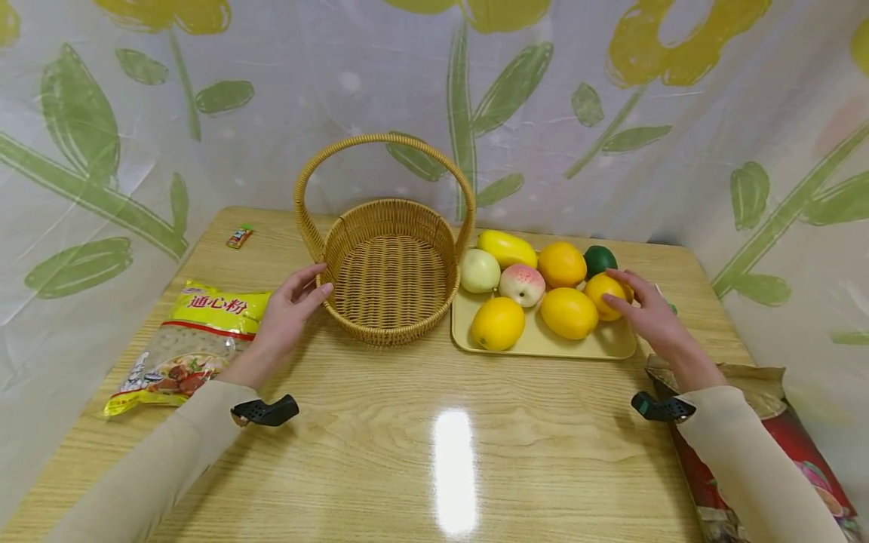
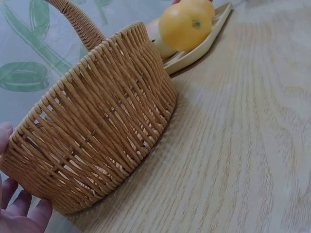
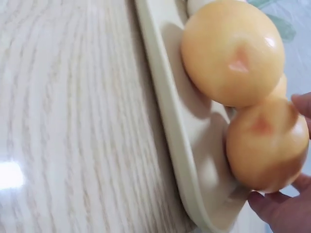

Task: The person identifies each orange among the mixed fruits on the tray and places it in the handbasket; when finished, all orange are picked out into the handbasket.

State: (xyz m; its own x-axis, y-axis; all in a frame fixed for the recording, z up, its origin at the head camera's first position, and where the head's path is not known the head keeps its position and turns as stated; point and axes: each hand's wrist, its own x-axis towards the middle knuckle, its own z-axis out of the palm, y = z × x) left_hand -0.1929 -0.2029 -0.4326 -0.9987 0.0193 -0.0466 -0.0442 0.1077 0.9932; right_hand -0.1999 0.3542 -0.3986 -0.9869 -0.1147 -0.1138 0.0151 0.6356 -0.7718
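A woven wicker basket (image 1: 390, 271) with a tall hoop handle stands empty at the table's middle. My left hand (image 1: 315, 283) rests against its left wall with relaxed fingers (image 2: 22, 213); the basket wall (image 2: 102, 121) fills the left wrist view. To the right lies a beige tray (image 1: 543, 343) of fruit. My right hand (image 1: 611, 286) grips a round yellow lemon (image 1: 597, 288) at the tray's right end. In the right wrist view the thumb (image 3: 277, 211) and a fingertip bracket that lemon (image 3: 265, 143) beside another yellow fruit (image 3: 231, 51).
The tray also holds two more lemons (image 1: 498, 323), a peach (image 1: 521, 284), a pale apple (image 1: 480, 270), a mango (image 1: 507, 247), an orange (image 1: 561, 264) and a dark green fruit (image 1: 600, 260). A macaroni packet (image 1: 197, 339) lies left, a red bag (image 1: 781, 445) right, a small sachet (image 1: 241, 236) far left.
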